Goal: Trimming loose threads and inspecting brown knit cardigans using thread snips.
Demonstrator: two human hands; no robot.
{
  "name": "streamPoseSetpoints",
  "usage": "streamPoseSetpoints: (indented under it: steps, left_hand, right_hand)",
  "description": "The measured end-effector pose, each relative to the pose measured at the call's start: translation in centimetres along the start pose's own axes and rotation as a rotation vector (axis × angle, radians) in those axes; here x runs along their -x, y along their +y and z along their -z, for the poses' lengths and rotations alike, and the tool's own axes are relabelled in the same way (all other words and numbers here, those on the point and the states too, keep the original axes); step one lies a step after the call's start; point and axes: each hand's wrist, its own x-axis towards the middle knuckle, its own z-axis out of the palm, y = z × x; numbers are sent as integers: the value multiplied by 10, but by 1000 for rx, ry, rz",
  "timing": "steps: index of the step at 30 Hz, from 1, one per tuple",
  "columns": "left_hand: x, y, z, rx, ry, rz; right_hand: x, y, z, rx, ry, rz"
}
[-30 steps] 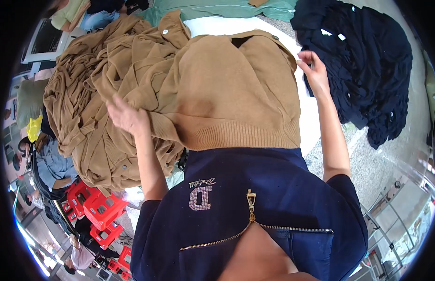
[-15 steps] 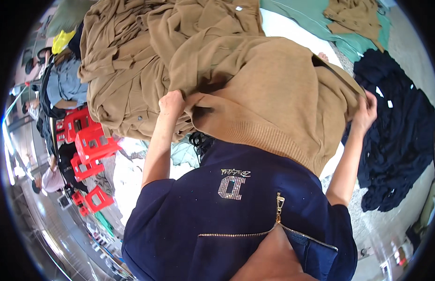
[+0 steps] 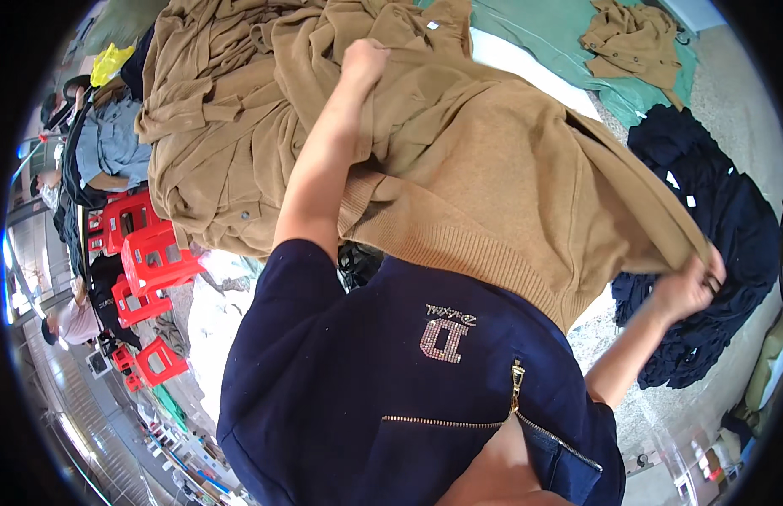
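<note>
Hand movement: compared with half a second ago, the left hand (image 3: 366, 62) has gone from near the hem to the far side of the light-brown knitted sweater (image 3: 509, 160); the right hand (image 3: 691, 285) has come farther outward and nearer to the body.
Left hand: it is clenched on a brown cloth edge, seemingly the sweater's.
Right hand: it is grasping the end of the sweater's stretched right part.
Sweater: before the person, ribbed hem towards the navy shirt (image 3: 349, 363).
Left of sweater: a large crumpled brown knitwear heap (image 3: 210, 164); their exact border I cannot tell.
Right of sweater: a dark navy pile of soft garments (image 3: 737, 207).
Beyond sweater: a white sheet (image 3: 539, 67) and a green cloth (image 3: 535, 29).
Spreading: I judge it partly done; the middle lies quite smooth, the left-side folds seem left.
</note>
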Motion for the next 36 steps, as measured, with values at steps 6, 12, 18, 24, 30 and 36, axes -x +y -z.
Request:
streamPoseSetpoints:
  steps: [6, 12, 18, 24, 30, 36]
  left_hand:
    - [102, 124, 86, 1082, -606, -264]
    - [212, 157, 59, 651, -917, -564]
    - [203, 113, 37, 430, -754, -412]
    - [207, 112, 40, 788, -743, -223]
    - [228, 127, 39, 939, -722, -238]
    - [228, 128, 38, 862, -729, -294]
  right_hand:
    - [-12, -138, 61, -393, -555, 334]
    - [32, -117, -104, -130, -1187, 325]
    - [51, -69, -118, -75, -1165, 172]
    - [53, -77, -128, 46, -878, 523]
    - [67, -88, -131, -52, -634, 909]
    - [71, -88, -134, -26, -718, 920]
